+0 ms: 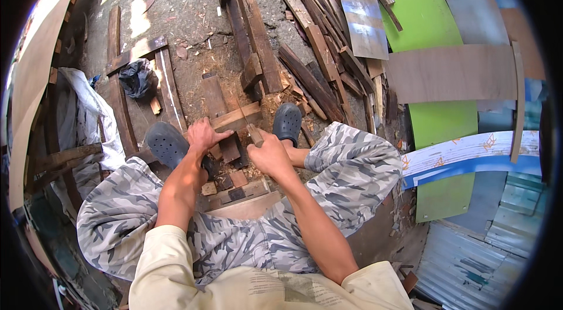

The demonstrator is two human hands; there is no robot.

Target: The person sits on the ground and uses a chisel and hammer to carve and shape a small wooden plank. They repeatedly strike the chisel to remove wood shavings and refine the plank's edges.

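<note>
A light-brown length of wood [237, 115] lies crosswise between my feet. My left hand [203, 135] grips its left part, thumb stretched to the right; some fingertips are hidden. In my right hand [271, 155], closed in a fist, is the wooden handle of a hand saw [255, 134]. The thin blade, seen nearly edge-on, points away from me across the wood. Short dark wood blocks [233, 149] are just below, between my hands. Dark clogs are on my feet, the left one [168, 144] close to my left hand.
Beyond the wood are sawdust and chips, with long dark beams [255, 23] standing out from the floor. Scrap timber [316, 34] is heaped at the right, beside green and brown sheets [451, 72]. On the left are a wooden frame [115, 99], a black plastic bag [138, 79] and white sheeting [97, 105].
</note>
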